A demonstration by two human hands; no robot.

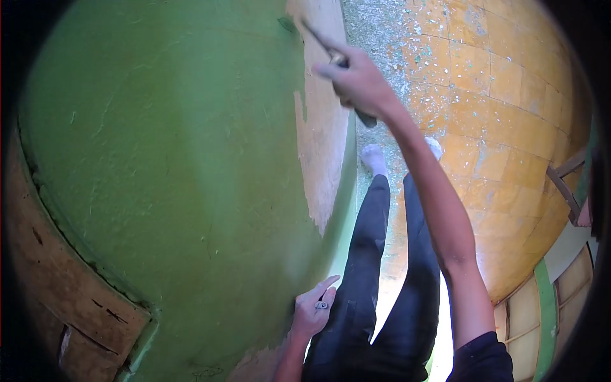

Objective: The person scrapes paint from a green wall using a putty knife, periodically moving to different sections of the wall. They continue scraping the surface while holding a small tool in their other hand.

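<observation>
As its long axis slants, scraper (324, 42) points forward-left, toward wall (191, 159)

We log the wall (178, 159) as mid-green, with a lighter sheen down its middle; the bare patch (323, 172) on it reads pinkish beige. Floor tiles (493, 153): orange-yellow, gridded by thin darker joints, speckled with white and green flakes (417, 116). Trousers (364, 248): blackish navy, plain. Sleeve (487, 360): near-black. Wooden frame (70, 286): brown, dark streaks. Tool (321, 39): we note dark grey, perhaps with a brassy band; it is blurred.
</observation>
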